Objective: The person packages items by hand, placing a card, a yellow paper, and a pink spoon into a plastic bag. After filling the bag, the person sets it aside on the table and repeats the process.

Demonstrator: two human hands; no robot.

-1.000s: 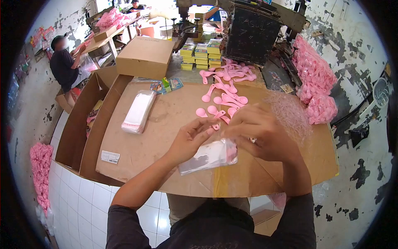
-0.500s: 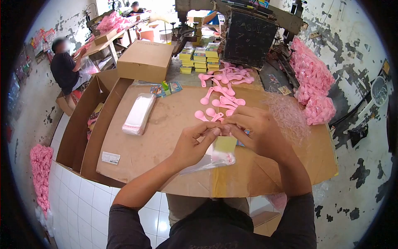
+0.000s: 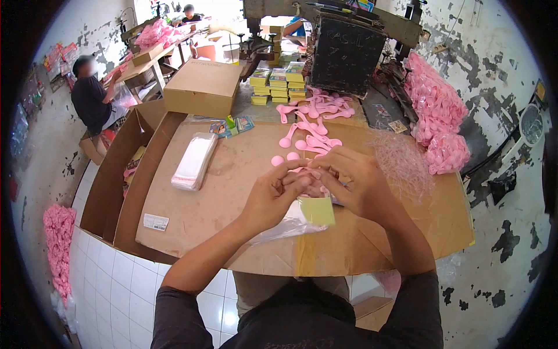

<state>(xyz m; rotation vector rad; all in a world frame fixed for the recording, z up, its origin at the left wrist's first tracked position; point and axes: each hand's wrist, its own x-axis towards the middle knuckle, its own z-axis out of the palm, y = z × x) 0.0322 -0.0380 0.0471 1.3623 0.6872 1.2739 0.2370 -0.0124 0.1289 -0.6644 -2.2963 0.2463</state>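
Note:
My left hand (image 3: 274,196) and my right hand (image 3: 356,180) meet over the front middle of the cardboard-covered table (image 3: 232,174). Both are closed at the top of a clear plastic bag (image 3: 315,189), pinching it between the fingertips. A pale yellow-green card (image 3: 317,210) shows at the lower part of the bag. Beneath the hands lie more clear plastic sleeves (image 3: 285,228). Pink spoons (image 3: 314,143) are scattered just beyond my fingers, some partly hidden by them.
A stack of clear sleeves (image 3: 195,161) lies on the left. Card stacks (image 3: 279,84) and a closed carton (image 3: 203,87) stand at the back. Tangled clear strips (image 3: 404,163) and bagged pink items (image 3: 436,99) are on the right. A person (image 3: 91,96) sits at far left.
My left fingers have curled and shifted slightly around the bag's top. The yellow-green card has moved a little down and to the right, tilting slightly.

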